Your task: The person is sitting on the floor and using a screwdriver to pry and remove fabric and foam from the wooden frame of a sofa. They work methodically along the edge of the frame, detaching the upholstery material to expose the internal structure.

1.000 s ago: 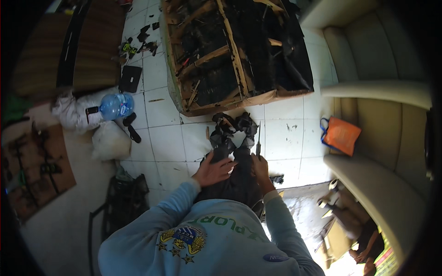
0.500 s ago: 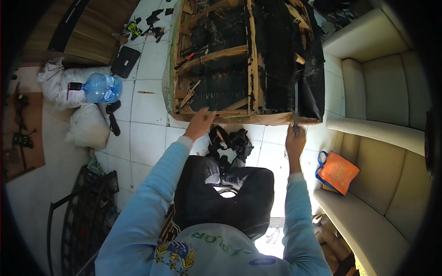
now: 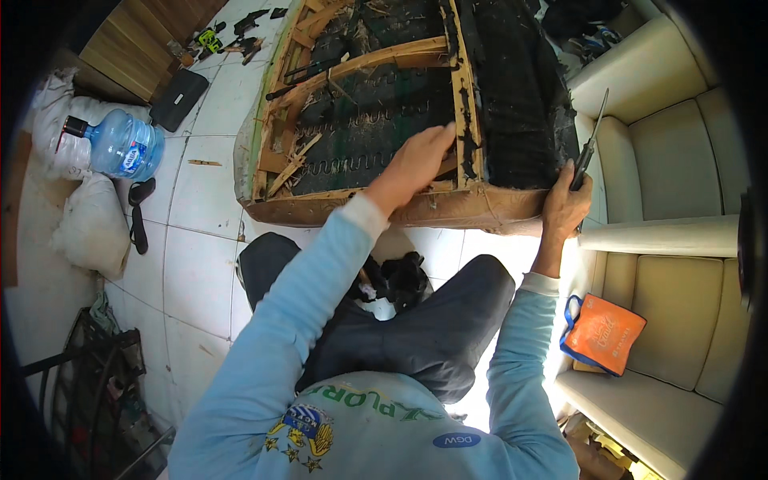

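In front of me lies an upturned seat frame [image 3: 468, 96] with wooden slats, zigzag springs and black lining, its near side wrapped in brown fabric [image 3: 448, 210]. My left hand [image 3: 410, 172] reaches over the near edge, fingers stretched out beside the wooden middle bar; whether they touch it I cannot tell. At the near right corner, my right hand [image 3: 568, 200] is closed round the dark handle of a long thin-bladed tool [image 3: 596, 132], its tip pointing up and away. Whether it is a knife or a screwdriver does not show clearly.
Beige sofas [image 3: 664, 160] line the right side, with an orange bag [image 3: 604, 334] on one. At left are a blue water bottle [image 3: 128, 146], white sacks [image 3: 94, 224], a black case [image 3: 180, 100] and a sandal [image 3: 138, 216]. Black scraps [image 3: 404, 280] lie between my legs.
My left hand has moved right and forward over the frame. My right hand has shifted right with the tool, off the lining to the corner. My knees are now spread nearer the frame.
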A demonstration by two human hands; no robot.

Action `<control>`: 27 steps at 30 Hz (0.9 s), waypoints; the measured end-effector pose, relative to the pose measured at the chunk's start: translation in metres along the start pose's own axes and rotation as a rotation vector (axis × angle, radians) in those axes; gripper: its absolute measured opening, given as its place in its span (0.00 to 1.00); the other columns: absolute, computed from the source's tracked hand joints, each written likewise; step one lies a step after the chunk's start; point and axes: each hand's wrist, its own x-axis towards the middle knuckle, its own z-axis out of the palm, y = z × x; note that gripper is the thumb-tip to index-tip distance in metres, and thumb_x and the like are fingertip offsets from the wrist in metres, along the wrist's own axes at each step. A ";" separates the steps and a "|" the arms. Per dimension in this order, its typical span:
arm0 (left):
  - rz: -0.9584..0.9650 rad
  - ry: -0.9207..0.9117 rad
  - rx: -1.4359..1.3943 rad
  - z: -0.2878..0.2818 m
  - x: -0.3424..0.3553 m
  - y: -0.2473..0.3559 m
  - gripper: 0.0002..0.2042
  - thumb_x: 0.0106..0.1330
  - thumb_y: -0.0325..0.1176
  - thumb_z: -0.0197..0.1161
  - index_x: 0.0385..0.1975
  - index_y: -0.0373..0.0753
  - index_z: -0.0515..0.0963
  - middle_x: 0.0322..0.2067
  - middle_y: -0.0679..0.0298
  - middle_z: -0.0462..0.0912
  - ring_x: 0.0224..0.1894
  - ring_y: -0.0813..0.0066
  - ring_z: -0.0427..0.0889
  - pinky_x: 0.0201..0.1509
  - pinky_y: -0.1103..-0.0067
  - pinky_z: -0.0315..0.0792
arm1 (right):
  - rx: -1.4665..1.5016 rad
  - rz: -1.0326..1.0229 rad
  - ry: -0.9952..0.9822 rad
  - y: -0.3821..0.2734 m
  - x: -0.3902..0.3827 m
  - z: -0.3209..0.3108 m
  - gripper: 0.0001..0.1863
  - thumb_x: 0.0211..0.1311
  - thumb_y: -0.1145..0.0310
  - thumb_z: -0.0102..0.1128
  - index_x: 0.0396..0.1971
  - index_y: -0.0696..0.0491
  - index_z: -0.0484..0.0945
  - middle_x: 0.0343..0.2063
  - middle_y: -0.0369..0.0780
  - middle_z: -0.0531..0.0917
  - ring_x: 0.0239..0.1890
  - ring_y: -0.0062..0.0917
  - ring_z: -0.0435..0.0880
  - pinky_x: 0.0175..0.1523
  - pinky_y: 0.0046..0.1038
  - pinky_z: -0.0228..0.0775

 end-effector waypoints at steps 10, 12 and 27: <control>-0.286 -0.242 -0.749 0.012 0.044 -0.003 0.15 0.81 0.42 0.65 0.54 0.37 0.83 0.46 0.58 0.89 0.43 0.64 0.89 0.54 0.65 0.87 | -0.136 -0.003 -0.005 0.013 0.013 0.002 0.33 0.71 0.46 0.64 0.53 0.66 0.85 0.46 0.64 0.88 0.52 0.59 0.89 0.59 0.50 0.79; -0.256 -0.213 -0.726 0.015 0.039 -0.005 0.14 0.79 0.41 0.68 0.52 0.36 0.84 0.44 0.58 0.90 0.40 0.65 0.90 0.51 0.68 0.87 | -0.180 -0.045 0.048 0.019 0.011 0.003 0.32 0.71 0.47 0.64 0.52 0.66 0.85 0.44 0.64 0.89 0.50 0.60 0.89 0.58 0.51 0.80; 0.047 -0.026 -0.327 0.018 0.012 -0.014 0.20 0.72 0.43 0.75 0.47 0.29 0.81 0.37 0.60 0.89 0.38 0.75 0.89 0.40 0.74 0.84 | -0.348 -0.152 0.103 0.007 0.001 0.017 0.30 0.70 0.46 0.64 0.45 0.64 0.85 0.40 0.60 0.90 0.45 0.60 0.90 0.54 0.54 0.79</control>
